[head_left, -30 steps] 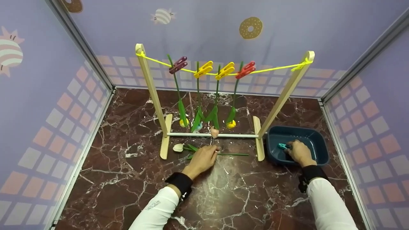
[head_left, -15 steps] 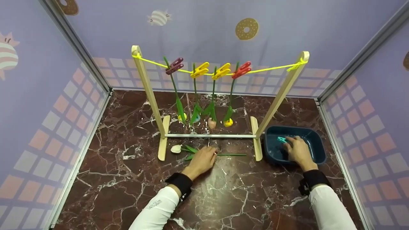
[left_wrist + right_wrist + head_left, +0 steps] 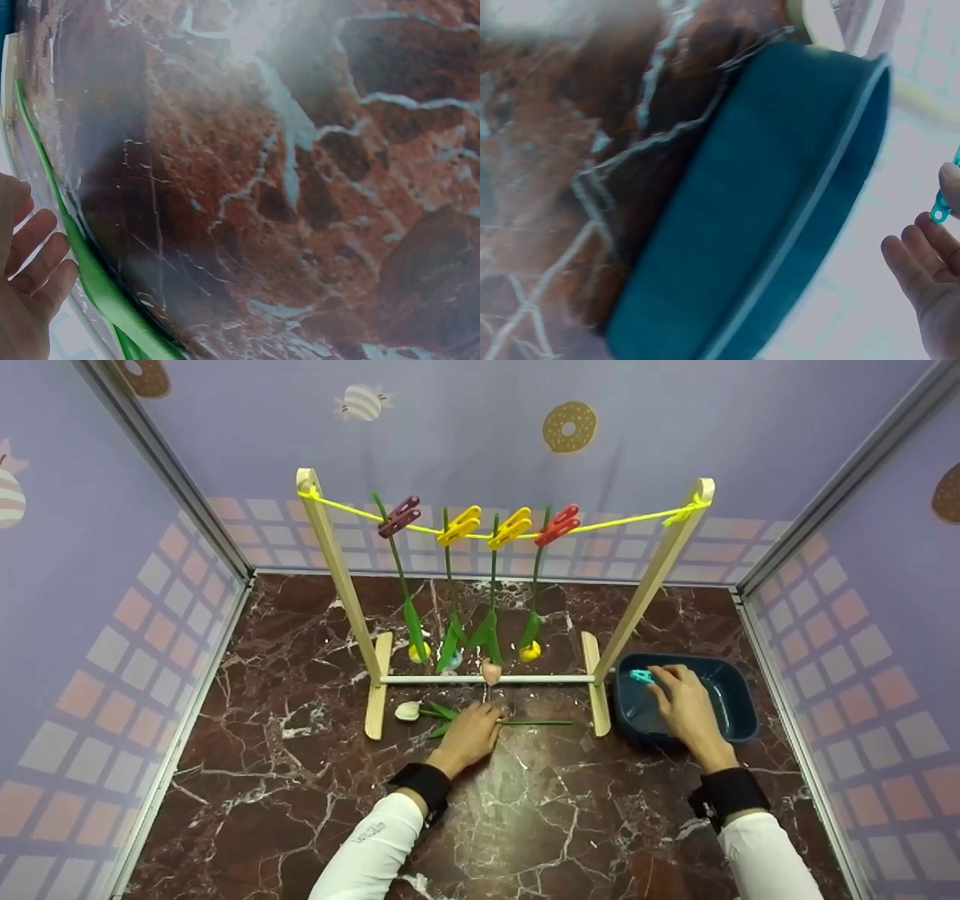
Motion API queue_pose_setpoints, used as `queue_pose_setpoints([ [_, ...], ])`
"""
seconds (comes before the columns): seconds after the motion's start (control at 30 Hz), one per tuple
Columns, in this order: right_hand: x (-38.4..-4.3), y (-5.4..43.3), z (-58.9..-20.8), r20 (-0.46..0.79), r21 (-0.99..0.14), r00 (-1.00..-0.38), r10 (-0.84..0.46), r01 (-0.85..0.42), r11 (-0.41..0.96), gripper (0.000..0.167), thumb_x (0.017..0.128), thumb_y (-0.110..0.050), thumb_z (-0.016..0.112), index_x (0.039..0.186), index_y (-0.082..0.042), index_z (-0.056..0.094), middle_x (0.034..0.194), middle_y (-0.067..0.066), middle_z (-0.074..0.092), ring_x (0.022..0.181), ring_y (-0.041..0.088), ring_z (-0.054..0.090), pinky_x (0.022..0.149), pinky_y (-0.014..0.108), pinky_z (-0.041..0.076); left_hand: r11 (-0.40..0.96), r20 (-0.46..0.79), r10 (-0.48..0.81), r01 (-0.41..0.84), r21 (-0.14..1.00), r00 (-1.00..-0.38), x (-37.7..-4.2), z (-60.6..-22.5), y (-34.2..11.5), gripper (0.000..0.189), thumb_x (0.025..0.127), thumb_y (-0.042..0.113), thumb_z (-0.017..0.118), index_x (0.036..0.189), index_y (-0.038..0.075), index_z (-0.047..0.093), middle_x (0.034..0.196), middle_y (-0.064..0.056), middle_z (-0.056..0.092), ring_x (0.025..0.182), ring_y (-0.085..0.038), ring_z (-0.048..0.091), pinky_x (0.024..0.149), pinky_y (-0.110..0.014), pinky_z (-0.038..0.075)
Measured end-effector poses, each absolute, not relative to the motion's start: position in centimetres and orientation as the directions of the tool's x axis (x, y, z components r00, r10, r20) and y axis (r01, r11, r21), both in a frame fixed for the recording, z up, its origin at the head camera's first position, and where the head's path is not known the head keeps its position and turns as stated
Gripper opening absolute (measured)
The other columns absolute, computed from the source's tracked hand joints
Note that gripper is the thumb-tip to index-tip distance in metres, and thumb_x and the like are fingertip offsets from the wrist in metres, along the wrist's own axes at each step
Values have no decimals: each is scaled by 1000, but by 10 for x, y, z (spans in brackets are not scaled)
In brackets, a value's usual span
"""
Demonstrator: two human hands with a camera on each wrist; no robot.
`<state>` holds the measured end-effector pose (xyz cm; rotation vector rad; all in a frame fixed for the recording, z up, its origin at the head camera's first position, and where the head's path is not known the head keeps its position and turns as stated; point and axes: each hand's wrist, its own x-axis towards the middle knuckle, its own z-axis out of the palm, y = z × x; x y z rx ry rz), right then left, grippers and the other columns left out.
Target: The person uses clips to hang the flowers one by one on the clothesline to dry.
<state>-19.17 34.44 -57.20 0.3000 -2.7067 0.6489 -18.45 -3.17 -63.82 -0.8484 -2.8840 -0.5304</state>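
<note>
A white tulip [image 3: 408, 711] with a green stem lies on the marbled surface in front of the drying rack. My left hand [image 3: 470, 733] is over its stem in the head view. In the left wrist view the fingers of that hand lie loosely bent beside the green stem, not wrapped round it. Over the dark blue basin [image 3: 739, 727], my right hand [image 3: 684, 709] pinches a turquoise clothespin [image 3: 642, 676] between thumb and fingers. The right wrist view has the clothespin [image 3: 939, 210] at its right edge, partly cut off.
A wooden rack [image 3: 341, 577] holds a yellow cord [image 3: 615, 522]. Several tulips hang head down from it, clipped by a purple clothespin [image 3: 399, 517], two yellow ones and a red clothespin [image 3: 557, 526]. A white bar [image 3: 435, 679] joins the rack's feet. Patterned walls stand on three sides.
My right hand has raised the turquoise clothespin from inside the basin and shifted it toward the basin's left rim. My left hand stays by the tulip stem. The head view has swung slightly.
</note>
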Motion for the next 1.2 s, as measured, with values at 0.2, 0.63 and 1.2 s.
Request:
queue_pose_setpoints([
  [0.2,-192,327,-561,485,-375,-858,-167,-377,847,31,89,-11,73,117,0,71,103,22,66,89,37,62,75,49,52,809,158,510,533,247,-846,-185,-641,-34,17,95,17,63,106,5,67,104,-12,67,99,-29,62,87,-43,54],
  [0.63,-196,301,-548,645,-232,-704,-295,-549,803,28,80,-5,79,107,3,74,78,13,54,67,19,44,58,30,35,814,151,531,552,182,-834,-187,-645,-33,18,88,9,66,105,5,70,108,-12,64,102,-29,60,84,-42,57],
  [1.2,-200,289,-543,664,-191,-669,-334,-584,789,26,84,-12,76,106,2,76,75,10,57,62,17,47,52,28,38,803,144,580,592,65,-802,-182,-648,-31,19,91,7,59,105,8,71,108,-11,64,99,-27,60,78,-38,58],
])
